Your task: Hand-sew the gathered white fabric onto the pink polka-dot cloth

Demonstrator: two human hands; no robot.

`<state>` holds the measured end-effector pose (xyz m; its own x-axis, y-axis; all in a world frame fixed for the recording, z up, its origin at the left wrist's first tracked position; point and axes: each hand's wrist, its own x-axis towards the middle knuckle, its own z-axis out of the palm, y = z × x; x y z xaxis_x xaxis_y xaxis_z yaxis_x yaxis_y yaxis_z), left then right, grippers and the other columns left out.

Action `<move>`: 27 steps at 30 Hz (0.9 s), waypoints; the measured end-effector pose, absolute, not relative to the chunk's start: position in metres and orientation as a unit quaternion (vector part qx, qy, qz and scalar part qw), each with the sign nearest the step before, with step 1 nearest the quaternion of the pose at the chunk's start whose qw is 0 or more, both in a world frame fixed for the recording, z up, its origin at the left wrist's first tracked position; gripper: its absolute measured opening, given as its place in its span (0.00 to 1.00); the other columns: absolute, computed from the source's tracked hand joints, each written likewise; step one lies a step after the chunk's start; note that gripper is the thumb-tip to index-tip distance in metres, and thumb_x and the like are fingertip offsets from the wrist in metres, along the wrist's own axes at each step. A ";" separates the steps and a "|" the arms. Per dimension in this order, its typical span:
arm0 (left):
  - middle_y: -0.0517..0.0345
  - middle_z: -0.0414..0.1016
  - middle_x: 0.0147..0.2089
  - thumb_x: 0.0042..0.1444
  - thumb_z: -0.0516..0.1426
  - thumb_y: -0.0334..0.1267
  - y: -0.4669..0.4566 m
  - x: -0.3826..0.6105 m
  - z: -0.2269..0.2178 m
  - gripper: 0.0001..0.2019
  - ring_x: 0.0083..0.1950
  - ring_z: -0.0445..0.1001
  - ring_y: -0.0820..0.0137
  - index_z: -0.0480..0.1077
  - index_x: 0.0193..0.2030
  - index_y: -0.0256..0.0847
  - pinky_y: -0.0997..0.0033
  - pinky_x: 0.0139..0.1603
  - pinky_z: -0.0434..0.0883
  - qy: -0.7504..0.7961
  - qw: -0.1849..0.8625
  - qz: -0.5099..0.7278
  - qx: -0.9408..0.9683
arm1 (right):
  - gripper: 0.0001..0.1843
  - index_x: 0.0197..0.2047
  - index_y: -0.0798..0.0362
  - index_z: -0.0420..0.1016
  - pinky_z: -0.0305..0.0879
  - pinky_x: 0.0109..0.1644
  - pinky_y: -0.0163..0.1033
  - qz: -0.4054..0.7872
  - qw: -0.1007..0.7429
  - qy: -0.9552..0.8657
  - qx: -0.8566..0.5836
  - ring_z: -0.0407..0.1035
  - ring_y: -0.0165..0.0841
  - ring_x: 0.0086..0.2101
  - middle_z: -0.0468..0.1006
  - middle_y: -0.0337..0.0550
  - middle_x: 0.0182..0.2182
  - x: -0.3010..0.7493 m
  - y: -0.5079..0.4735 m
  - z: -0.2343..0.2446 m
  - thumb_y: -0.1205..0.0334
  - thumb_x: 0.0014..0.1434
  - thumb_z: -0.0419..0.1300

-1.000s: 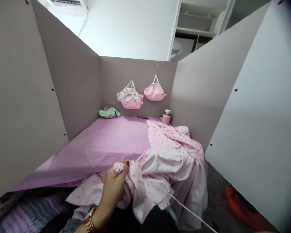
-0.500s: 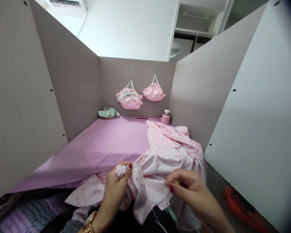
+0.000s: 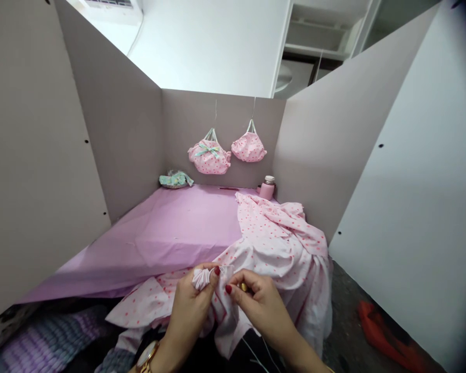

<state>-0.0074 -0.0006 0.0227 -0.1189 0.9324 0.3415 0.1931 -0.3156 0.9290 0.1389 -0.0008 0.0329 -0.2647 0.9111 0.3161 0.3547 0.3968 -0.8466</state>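
Observation:
Pink fabric with red dots (image 3: 267,254) drapes over the table's front edge and across my lap. My left hand (image 3: 196,298) is closed on its edge, thumb pressed down, with a gathered bunch of pleats (image 3: 201,278) bulging out beside the thumb. Close to its right, my right hand (image 3: 258,298) pinches thumb and forefinger together at the fabric; whatever is between the fingertips is too small to make out. A gold-coloured band or thimble (image 3: 244,286) shows on a finger of that hand. Pale thread ends (image 3: 256,357) hang over the dark lap below.
A lilac cloth (image 3: 194,223) covers the table between grey partitions (image 3: 116,119). Two dotted gathered pieces (image 3: 209,157) hang on the back panel. A pink bottle (image 3: 267,189) stands at the back right, a green patterned bundle (image 3: 176,180) at the back left. Something red (image 3: 384,331) lies at lower right.
My right hand has come left from over the fabric to right beside my left hand. The left hand keeps its hold on the fabric; the view has shifted slightly.

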 end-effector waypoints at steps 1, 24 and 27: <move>0.59 0.76 0.26 0.53 0.56 0.38 -0.001 -0.007 0.023 0.08 0.28 0.72 0.69 0.73 0.32 0.37 0.75 0.30 0.67 0.484 0.327 0.567 0.580 | 0.06 0.28 0.57 0.72 0.46 0.22 0.30 0.323 0.419 -0.722 -0.447 0.50 0.25 0.19 0.59 0.32 0.16 0.138 0.000 0.032 0.63 0.52 0.58; 0.56 0.77 0.28 0.53 0.56 0.40 -0.003 -0.009 0.023 0.09 0.29 0.72 0.67 0.74 0.33 0.37 0.74 0.31 0.68 0.430 0.391 0.532 0.616 | 0.15 0.42 0.56 0.71 0.44 0.24 0.30 0.471 0.440 -0.668 -0.372 0.47 0.24 0.21 0.53 0.31 0.19 0.160 0.021 0.022 0.54 0.56 0.58; 0.56 0.77 0.27 0.52 0.56 0.39 -0.004 -0.008 0.025 0.08 0.29 0.71 0.68 0.74 0.32 0.37 0.75 0.30 0.67 0.430 0.399 0.529 0.613 | 0.16 0.27 0.58 0.70 0.47 0.25 0.31 0.470 0.411 -0.689 -0.369 0.51 0.25 0.22 0.58 0.34 0.20 0.165 0.021 0.025 0.52 0.55 0.58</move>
<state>-0.0085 -0.0037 0.0248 0.0696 0.9498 0.3051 0.1048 -0.3111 0.9446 0.1653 0.0210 0.0249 -0.3903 0.8943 0.2190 0.1219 0.2859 -0.9505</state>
